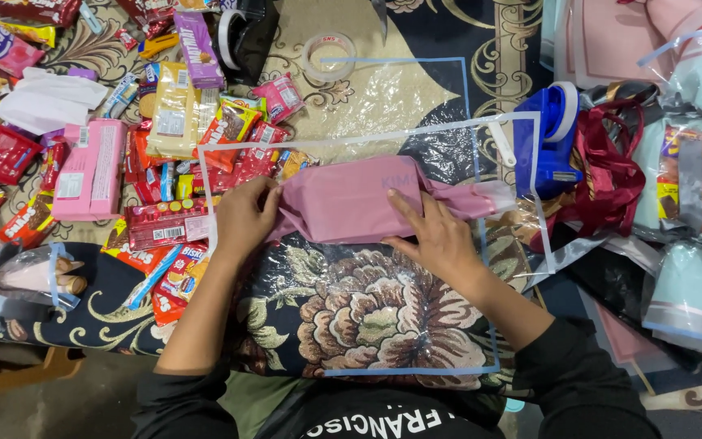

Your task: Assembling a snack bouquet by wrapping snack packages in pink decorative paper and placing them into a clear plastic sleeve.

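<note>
A pink wrapped bundle point(351, 203), twisted at both ends, lies on a clear plastic sheet with a blue border point(416, 138) spread over a patterned rug. My left hand point(245, 215) pinches the bundle's left twisted end. Flat on the bundle's lower right part rests my right hand point(432, 236), fingers spread over the pink paper. The bundle's right end point(481, 199) tapers toward a blue tape dispenser point(550, 138).
Many snack packets and candy bars point(164, 162) are heaped at the left. A clear tape roll point(328, 55) lies at the top. Dark red ribbon point(611, 175) and wrapped bouquets point(692, 203) fill the right side. A pink box point(87, 167) sits at the left.
</note>
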